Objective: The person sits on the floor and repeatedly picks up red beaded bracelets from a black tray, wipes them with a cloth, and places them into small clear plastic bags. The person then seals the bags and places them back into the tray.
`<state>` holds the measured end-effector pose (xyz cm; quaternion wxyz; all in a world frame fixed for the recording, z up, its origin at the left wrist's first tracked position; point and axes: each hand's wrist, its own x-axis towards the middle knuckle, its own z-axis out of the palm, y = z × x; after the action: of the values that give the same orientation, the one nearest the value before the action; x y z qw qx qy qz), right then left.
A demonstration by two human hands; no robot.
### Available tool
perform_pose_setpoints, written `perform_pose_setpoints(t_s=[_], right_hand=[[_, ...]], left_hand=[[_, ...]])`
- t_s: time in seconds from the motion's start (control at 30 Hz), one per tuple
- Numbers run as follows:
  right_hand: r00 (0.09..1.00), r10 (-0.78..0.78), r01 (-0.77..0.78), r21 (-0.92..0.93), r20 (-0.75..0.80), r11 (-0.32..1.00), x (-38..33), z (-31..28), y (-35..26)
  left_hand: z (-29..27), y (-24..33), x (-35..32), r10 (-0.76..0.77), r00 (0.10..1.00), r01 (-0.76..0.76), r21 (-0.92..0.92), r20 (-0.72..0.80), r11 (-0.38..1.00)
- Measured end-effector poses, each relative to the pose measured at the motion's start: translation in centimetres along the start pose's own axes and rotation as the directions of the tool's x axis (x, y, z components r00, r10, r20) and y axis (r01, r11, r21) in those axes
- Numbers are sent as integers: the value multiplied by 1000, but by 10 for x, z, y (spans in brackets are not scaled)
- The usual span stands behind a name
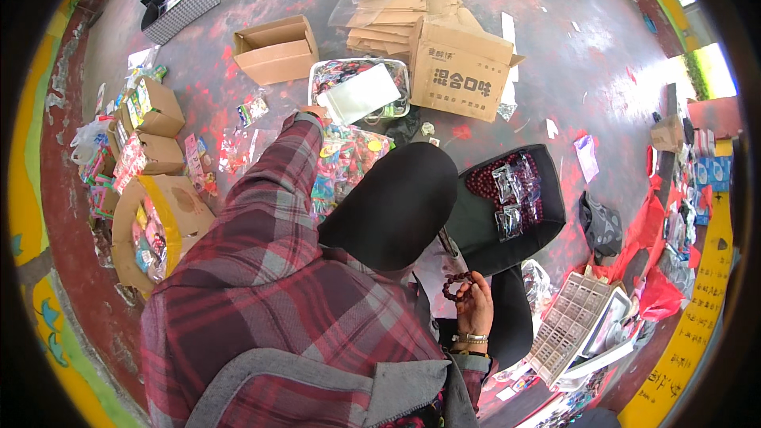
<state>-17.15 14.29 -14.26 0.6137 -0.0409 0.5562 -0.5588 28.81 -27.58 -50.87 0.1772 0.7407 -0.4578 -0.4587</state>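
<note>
Head view: beaded loop, nearside of the black tray.
Right hand: thumb and fingers pinching the loop.
Left hand: beyond the tray, to its left, at the white panel; grip hidden, can't tell.
Loop feel: likely light, bendy; beads hard, slick.
Hold point: pinch adjacent beads; one may roll.

I count one white tub, with one white flat piece lying upon it. Left of this tub is one open carton; right, one printed carton; beyond, one cardboard pile; lower right, one black case and one bead bracelet.
</note>
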Motion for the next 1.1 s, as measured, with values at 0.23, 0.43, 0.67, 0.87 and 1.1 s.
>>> perform_pose_setpoints(t_s=[0.23, 0.43, 0.67, 0.87, 1.1], right_hand=[[994, 52, -53, -9, -98, 999, 14, -5, 1], [991, 102, -107, -49, -91, 993, 22, -5, 2], [987, 143, -143, -7, -75, 990, 26, -2, 5], [980, 108, -113, -23, -169, 993, 21, -3, 5], [982, 150, -153, -19, -111, 988, 26, -7, 7]], left_hand=[[44, 77, -40, -376, 924, 372, -385, 71, 844], [29, 120, -62, -443, 896, 417, -382, 22, 825], [23, 63, 12, -144, 987, 158, 337, -64, 928], [23, 176, -38, -106, 994, 74, 486, 39, 871], [19, 101, 23, 11, 994, -75, 601, 108, 796]])
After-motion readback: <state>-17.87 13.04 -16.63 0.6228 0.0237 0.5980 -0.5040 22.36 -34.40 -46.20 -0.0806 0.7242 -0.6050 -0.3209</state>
